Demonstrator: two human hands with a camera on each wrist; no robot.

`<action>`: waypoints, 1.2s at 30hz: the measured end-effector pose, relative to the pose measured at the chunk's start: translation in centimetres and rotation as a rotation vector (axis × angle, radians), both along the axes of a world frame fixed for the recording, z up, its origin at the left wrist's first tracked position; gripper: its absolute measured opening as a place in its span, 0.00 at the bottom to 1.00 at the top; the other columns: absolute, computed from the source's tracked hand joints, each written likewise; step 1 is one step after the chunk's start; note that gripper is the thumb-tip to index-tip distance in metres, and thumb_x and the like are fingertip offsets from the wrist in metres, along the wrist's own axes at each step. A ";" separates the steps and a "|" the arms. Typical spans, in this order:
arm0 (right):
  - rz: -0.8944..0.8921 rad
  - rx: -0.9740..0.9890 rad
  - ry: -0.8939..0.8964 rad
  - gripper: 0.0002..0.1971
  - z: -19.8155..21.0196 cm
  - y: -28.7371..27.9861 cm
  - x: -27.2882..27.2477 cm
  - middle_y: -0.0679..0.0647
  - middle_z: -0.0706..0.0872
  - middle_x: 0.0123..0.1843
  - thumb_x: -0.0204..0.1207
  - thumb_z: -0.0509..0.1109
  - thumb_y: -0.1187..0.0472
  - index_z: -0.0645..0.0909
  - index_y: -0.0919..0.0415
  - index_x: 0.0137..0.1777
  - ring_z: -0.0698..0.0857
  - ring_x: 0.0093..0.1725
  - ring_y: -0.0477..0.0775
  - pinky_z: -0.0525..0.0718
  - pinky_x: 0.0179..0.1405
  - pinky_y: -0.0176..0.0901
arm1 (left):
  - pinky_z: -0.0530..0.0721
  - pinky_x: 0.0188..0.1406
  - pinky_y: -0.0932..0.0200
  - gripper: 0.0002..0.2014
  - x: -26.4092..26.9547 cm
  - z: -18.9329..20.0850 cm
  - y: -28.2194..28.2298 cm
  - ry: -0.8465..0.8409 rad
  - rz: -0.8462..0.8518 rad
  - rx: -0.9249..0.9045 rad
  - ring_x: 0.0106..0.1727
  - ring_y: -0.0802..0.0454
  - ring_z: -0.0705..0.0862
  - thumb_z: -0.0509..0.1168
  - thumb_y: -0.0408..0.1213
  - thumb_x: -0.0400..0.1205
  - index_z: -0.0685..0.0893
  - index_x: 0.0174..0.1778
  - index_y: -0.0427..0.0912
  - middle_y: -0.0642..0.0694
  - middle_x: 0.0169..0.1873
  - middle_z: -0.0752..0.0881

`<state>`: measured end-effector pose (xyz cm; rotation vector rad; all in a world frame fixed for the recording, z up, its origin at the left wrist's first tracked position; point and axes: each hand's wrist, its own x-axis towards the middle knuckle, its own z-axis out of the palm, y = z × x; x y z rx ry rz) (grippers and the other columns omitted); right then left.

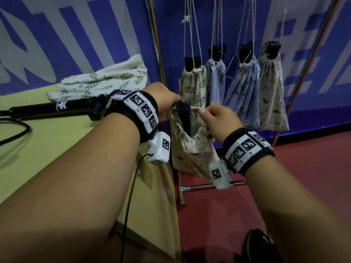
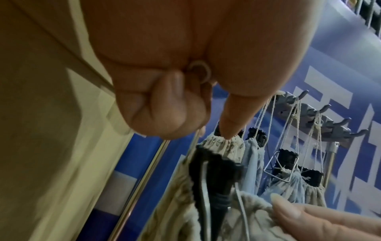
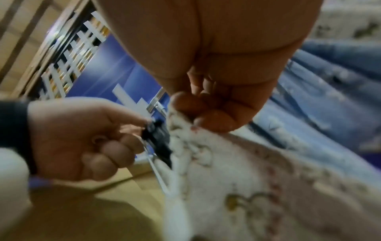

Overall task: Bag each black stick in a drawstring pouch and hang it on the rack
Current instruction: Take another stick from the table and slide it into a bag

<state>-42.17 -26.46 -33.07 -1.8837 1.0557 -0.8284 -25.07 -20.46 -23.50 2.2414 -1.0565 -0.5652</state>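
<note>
Beside the rack [image 1: 157, 54], our left hand [image 1: 163, 97] grips the stick [image 1: 183, 114] and cord while our right hand [image 1: 218, 120] pinches the pouch [image 1: 191, 150] rim around it.

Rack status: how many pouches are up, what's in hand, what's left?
Done: four filled pouches hang on the rack, from the leaf-print pouch to the cream pouch. In hand: the left hand and right hand hold open a fifth pouch with a black stick in its mouth; not cinched or hung. Left: one stick and spare pouches on the table.
</note>
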 end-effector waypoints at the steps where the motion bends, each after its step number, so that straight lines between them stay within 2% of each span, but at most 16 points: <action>1: 0.018 0.132 -0.113 0.16 0.2 0.3 0.1 0.54 0.85 0.35 0.91 0.69 0.52 0.83 0.64 0.48 0.90 0.34 0.58 0.90 0.36 0.50 | 0.81 0.35 0.55 0.05 -0.1 0.1 0.1 -0.048 -0.028 -0.010 0.27 0.48 0.74 0.71 0.42 0.83 0.83 0.46 0.46 0.46 0.30 0.77; 3: 0.075 0.446 -0.357 0.09 0.8 1.2 0.3 0.60 0.82 0.34 0.91 0.70 0.61 0.81 0.66 0.52 0.88 0.27 0.54 0.91 0.29 0.49 | 0.74 0.28 0.65 0.07 -0.7 0.4 0.6 -0.109 -0.092 -0.017 0.27 0.53 0.72 0.72 0.42 0.82 0.84 0.54 0.53 0.50 0.32 0.76; 6: 0.110 0.684 -0.553 0.05 1.4 1.6 0.7 0.63 0.83 0.38 0.89 0.70 0.68 0.78 0.67 0.60 0.88 0.28 0.55 0.93 0.32 0.52 | 0.69 0.16 0.66 0.05 -1.7 0.7 1.0 -0.179 -0.278 0.041 0.23 0.61 0.75 0.74 0.46 0.80 0.86 0.46 0.51 0.58 0.26 0.80; 8: 0.107 0.737 -0.614 0.09 1.2 1.3 0.7 0.63 0.84 0.38 0.87 0.71 0.72 0.77 0.67 0.63 0.88 0.29 0.57 0.92 0.32 0.52 | 0.70 0.16 0.70 0.09 -2.1 0.8 1.0 -0.161 -0.367 0.114 0.17 0.66 0.74 0.77 0.50 0.78 0.88 0.40 0.49 0.62 0.17 0.77; 10: 0.095 0.757 -0.630 0.11 0.9 0.9 0.7 0.62 0.86 0.33 0.85 0.71 0.74 0.78 0.68 0.65 0.88 0.29 0.58 0.91 0.31 0.51 | 0.72 0.24 0.66 0.13 -2.2 0.6 1.1 -0.212 -0.422 0.186 0.18 0.70 0.75 0.81 0.54 0.73 0.90 0.41 0.49 0.63 0.17 0.78; 12: 0.075 0.735 -0.600 0.12 0.6 0.7 0.6 0.59 0.88 0.30 0.84 0.74 0.73 0.81 0.70 0.65 0.88 0.28 0.55 0.88 0.29 0.47 | 0.76 0.34 0.61 0.16 -2.1 0.3 1.0 -0.266 -0.472 0.229 0.27 0.71 0.80 0.84 0.56 0.68 0.92 0.42 0.50 0.63 0.25 0.85; 14: 0.054 0.694 -0.544 0.12 0.4 0.5 0.5 0.55 0.88 0.29 0.83 0.77 0.70 0.84 0.69 0.64 0.87 0.27 0.51 0.82 0.25 0.42 | 0.81 0.42 0.58 0.18 -2.1 0.0 0.8 -0.317 -0.497 0.246 0.41 0.64 0.86 0.86 0.57 0.65 0.92 0.41 0.50 0.58 0.35 0.90; 15: 0.046 0.683 -0.525 0.12 0.3 0.5 0.5 0.53 0.88 0.29 0.82 0.78 0.69 0.85 0.69 0.63 0.85 0.26 0.49 0.79 0.23 0.40 | 0.83 0.44 0.56 0.19 -2.1 -0.1 0.8 -0.345 -0.497 0.248 0.44 0.59 0.87 0.86 0.58 0.64 0.91 0.40 0.51 0.56 0.36 0.91; 19: 0.029 0.666 -0.514 0.14 0.1 0.3 0.6 0.50 0.86 0.29 0.80 0.81 0.66 0.86 0.67 0.63 0.82 0.25 0.45 0.81 0.26 0.40 | 0.84 0.45 0.53 0.18 -2.3 -0.1 0.7 -0.412 -0.478 0.246 0.45 0.56 0.87 0.85 0.60 0.66 0.91 0.38 0.52 0.55 0.37 0.90; 22: 0.055 0.669 -0.533 0.10 0.2 0.5 0.7 0.52 0.85 0.30 0.83 0.78 0.66 0.85 0.67 0.61 0.81 0.25 0.47 0.82 0.30 0.42 | 0.84 0.46 0.53 0.16 -2.0 0.2 0.7 -0.368 -0.438 0.244 0.47 0.56 0.87 0.85 0.58 0.66 0.94 0.37 0.51 0.54 0.37 0.91; 24: 0.083 0.671 -0.550 0.06 0.6 0.8 0.9 0.55 0.85 0.33 0.85 0.74 0.69 0.84 0.67 0.59 0.82 0.28 0.50 0.83 0.31 0.43 | 0.84 0.44 0.54 0.16 -1.7 0.4 0.7 -0.341 -0.387 0.248 0.46 0.55 0.87 0.85 0.57 0.67 0.95 0.38 0.49 0.52 0.38 0.91; 26: 0.112 0.663 -0.564 0.09 1.1 1.1 0.9 0.59 0.88 0.39 0.85 0.70 0.74 0.83 0.69 0.63 0.85 0.33 0.53 0.83 0.33 0.45 | 0.82 0.37 0.57 0.16 -1.5 0.5 0.7 -0.339 -0.337 0.259 0.42 0.52 0.85 0.84 0.55 0.69 0.95 0.42 0.46 0.50 0.37 0.89; 28: 0.161 0.582 -0.501 0.13 1.4 1.3 0.9 0.61 0.89 0.46 0.84 0.71 0.74 0.82 0.69 0.68 0.86 0.40 0.55 0.84 0.36 0.47 | 0.80 0.34 0.59 0.17 -1.4 0.6 0.7 -0.308 -0.280 0.257 0.38 0.51 0.84 0.84 0.53 0.70 0.94 0.45 0.45 0.48 0.39 0.89; 30: 0.196 0.443 -0.377 0.16 1.2 1.4 1.0 0.54 0.91 0.48 0.83 0.77 0.69 0.82 0.64 0.68 0.88 0.43 0.51 0.86 0.42 0.45 | 0.76 0.29 0.60 0.16 -1.3 0.6 0.5 -0.266 -0.218 0.238 0.32 0.51 0.82 0.83 0.50 0.70 0.93 0.46 0.43 0.46 0.39 0.89; 32: 0.180 0.307 -0.243 0.17 0.9 1.6 1.2 0.48 0.91 0.44 0.80 0.82 0.62 0.82 0.59 0.64 0.88 0.40 0.45 0.86 0.42 0.41 | 0.74 0.26 0.61 0.15 -1.0 0.5 0.3 -0.234 -0.170 0.219 0.28 0.51 0.79 0.83 0.48 0.70 0.93 0.44 0.42 0.44 0.37 0.89; 36: 0.116 0.111 0.008 0.12 0.7 1.9 0.9 0.51 0.94 0.42 0.80 0.82 0.50 0.86 0.55 0.52 0.91 0.39 0.52 0.88 0.38 0.42 | 0.74 0.24 0.62 0.15 -0.6 0.1 0.1 -0.215 -0.131 0.213 0.25 0.49 0.78 0.84 0.48 0.68 0.94 0.40 0.41 0.42 0.35 0.90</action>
